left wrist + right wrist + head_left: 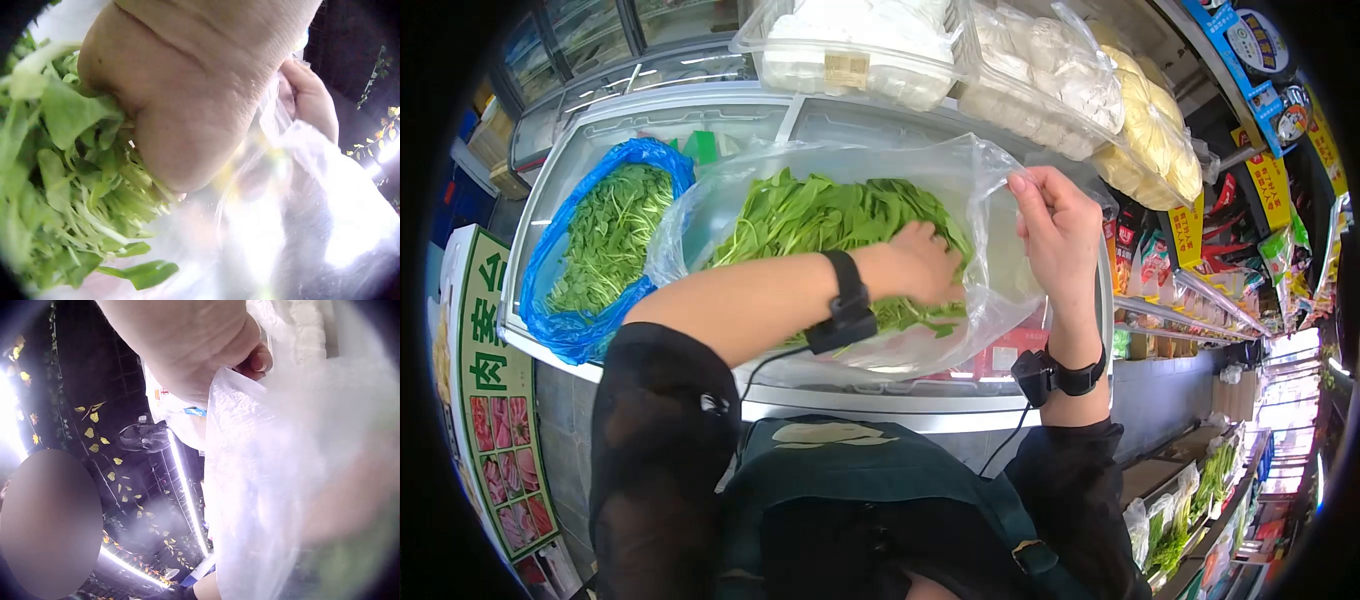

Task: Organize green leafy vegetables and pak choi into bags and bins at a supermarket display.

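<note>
A large clear plastic bag [800,160] lies open on its side on the chest freezer, with a heap of leafy greens [815,215] in its mouth. My left hand [925,262] reaches across the heap with fingers bent into the greens at their right end. In the left wrist view, leaves and pale stems [81,200] crowd against that hand, and its fingertips are hidden. My right hand [1055,225] pinches the bag's upper right edge between thumb and fingers and holds it up. The right wrist view shows the bag film [250,487] hanging down from the hand.
A blue bag [550,260] of smaller greens stands on the left of the freezer [850,408]. Clear tubs [850,70] with white and yellow bagged contents line the back. Packaged goods [1155,255] hang on the right; a green-framed sign [495,380] stands at the left.
</note>
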{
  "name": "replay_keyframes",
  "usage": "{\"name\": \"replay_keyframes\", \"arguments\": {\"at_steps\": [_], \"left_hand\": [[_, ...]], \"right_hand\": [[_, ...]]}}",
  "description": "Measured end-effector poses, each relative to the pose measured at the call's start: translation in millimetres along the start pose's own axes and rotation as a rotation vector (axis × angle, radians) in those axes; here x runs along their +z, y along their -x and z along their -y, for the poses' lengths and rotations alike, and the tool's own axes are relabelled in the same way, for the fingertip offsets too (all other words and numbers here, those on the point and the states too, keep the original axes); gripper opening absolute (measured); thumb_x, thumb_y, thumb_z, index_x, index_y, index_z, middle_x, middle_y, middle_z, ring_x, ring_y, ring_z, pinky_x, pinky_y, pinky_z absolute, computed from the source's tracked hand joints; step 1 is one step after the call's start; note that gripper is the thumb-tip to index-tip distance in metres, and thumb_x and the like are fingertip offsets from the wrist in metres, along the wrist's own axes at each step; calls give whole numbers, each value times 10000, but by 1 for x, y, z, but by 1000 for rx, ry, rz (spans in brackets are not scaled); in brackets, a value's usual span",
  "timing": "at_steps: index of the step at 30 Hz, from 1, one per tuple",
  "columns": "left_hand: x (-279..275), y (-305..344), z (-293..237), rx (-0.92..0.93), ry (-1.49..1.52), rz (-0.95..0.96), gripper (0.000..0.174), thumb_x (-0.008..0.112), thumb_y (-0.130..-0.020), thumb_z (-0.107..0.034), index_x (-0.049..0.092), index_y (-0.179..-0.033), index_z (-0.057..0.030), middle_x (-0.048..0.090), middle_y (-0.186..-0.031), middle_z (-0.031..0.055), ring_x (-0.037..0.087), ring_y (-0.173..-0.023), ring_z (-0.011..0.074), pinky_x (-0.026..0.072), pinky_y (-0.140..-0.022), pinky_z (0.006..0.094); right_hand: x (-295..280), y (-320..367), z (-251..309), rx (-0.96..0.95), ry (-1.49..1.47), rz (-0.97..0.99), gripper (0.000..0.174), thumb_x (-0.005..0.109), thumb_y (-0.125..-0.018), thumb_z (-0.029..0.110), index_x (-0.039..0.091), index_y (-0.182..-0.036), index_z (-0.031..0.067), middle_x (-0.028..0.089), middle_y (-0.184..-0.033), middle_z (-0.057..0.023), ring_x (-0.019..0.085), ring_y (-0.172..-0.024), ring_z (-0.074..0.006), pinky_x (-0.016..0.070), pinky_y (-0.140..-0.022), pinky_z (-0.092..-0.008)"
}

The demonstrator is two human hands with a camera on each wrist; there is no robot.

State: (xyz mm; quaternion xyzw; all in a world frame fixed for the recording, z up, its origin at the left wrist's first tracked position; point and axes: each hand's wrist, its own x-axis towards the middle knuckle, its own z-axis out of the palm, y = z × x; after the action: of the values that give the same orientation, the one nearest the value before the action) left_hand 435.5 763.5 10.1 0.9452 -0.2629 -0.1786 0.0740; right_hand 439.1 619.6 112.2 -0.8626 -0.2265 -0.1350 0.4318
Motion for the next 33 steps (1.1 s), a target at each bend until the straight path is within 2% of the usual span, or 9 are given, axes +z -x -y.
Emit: {"name": "replay_keyframes", "arguments": {"at_steps": [2,8,12,15,18,21,24,31,33], "left_hand": [[15,-10,-1,39,44,-6,716,414,-919,-566,419,-1385,-21,427,-1394,227,368,-1306,408,265,-1080,491],[-10,6,25,-103,261,-26,753,434,-899,-601,365,-1427,-67,361,-1446,221,314,-1359,399,260,-1113,479],[3,61,19,99,76,-505,661,540,-897,-515,425,-1377,-75,405,-1421,173,346,-1336,390,289,-1095,480],[-14,125,56,52,79,-560,582,564,-894,-487,488,-1299,-76,445,-1371,157,405,-1269,381,324,-1046,474],[11,161,97,-36,-104,-660,526,553,-903,-477,518,-1243,-78,475,-1318,143,442,-1198,365,337,-1008,460],[68,160,112,-278,287,-610,494,516,-932,-434,490,-1263,-68,458,-1296,176,411,-1190,374,314,-1019,491],[80,177,58,-461,284,-704,537,494,-941,-448,446,-1299,-50,392,-1323,224,374,-1195,416,307,-1020,510],[102,169,55,-640,402,-873,587,509,-936,-456,406,-1321,-25,311,-1361,260,347,-1211,440,295,-1023,524],[97,172,56,-636,486,-873,581,525,-934,-437,404,-1322,-22,303,-1367,264,331,-1242,440,285,-1044,510]], "right_hand": [[1,0,-2,-6,8,-6,165,638,-905,160,652,-842,8,511,-502,-25,492,-463,-68,359,-455,-243],[2,0,-12,-20,-25,2,159,639,-905,167,653,-854,17,526,-531,-22,497,-476,-66,367,-460,-244],[9,-9,-16,-43,-12,-15,155,645,-902,176,656,-867,26,525,-540,-24,484,-484,-70,372,-471,-256],[10,-12,-21,-111,95,-34,202,652,-894,196,644,-859,-2,475,-535,-70,408,-484,-101,353,-480,-278],[11,-13,-11,-70,110,13,201,645,-898,194,644,-866,-5,473,-540,-76,406,-486,-101,355,-482,-274],[15,-13,-6,-66,117,-20,202,637,-903,194,644,-865,-4,489,-545,-77,420,-491,-104,361,-485,-277],[11,-15,-13,-120,156,-122,222,634,-906,212,643,-867,-7,510,-562,-85,436,-498,-118,379,-499,-293],[10,-12,0,-79,411,-23,196,630,-894,207,649,-910,13,574,-627,-114,503,-520,-247,443,-562,-336],[18,-5,22,-247,679,-81,188,645,-857,168,645,-999,45,635,-806,-129,597,-726,-291,491,-684,-371]]}}
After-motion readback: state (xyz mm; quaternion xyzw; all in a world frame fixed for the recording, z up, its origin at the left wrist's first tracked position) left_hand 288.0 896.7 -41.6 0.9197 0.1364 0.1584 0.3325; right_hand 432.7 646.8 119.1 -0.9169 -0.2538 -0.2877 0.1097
